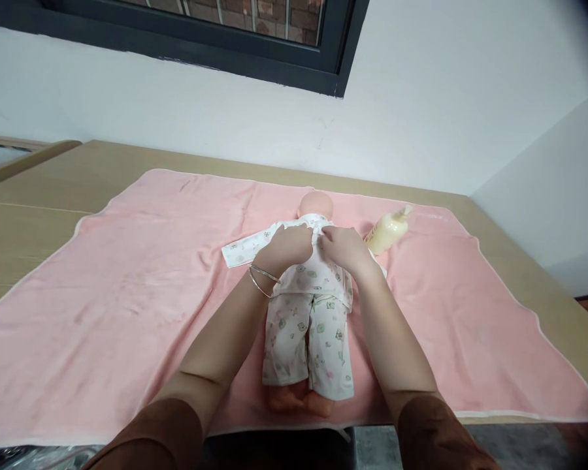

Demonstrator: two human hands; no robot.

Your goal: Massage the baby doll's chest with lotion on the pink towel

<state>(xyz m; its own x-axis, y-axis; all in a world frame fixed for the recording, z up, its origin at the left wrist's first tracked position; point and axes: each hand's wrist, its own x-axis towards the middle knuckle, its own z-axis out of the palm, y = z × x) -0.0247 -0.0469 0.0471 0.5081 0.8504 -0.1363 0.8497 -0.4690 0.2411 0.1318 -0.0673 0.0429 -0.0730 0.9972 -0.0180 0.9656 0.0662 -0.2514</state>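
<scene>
A baby doll (315,205) lies on its back on a pink towel (142,287), head away from me, bare feet near the front edge. It wears a white printed top and matching trousers (306,339). My left hand (288,248), with two thin bangles on the wrist, and my right hand (342,248) meet on the doll's chest just below its neck. Both hands have their fingers curled and pinched on the front of the doll's top (313,274). One sleeve of the top sticks out to the left.
A cream bottle (388,232) lies on its side on the towel, right of the doll's head. The towel covers a light wooden table (39,215) set against a white wall under a dark-framed window. The table's front edge is close to me.
</scene>
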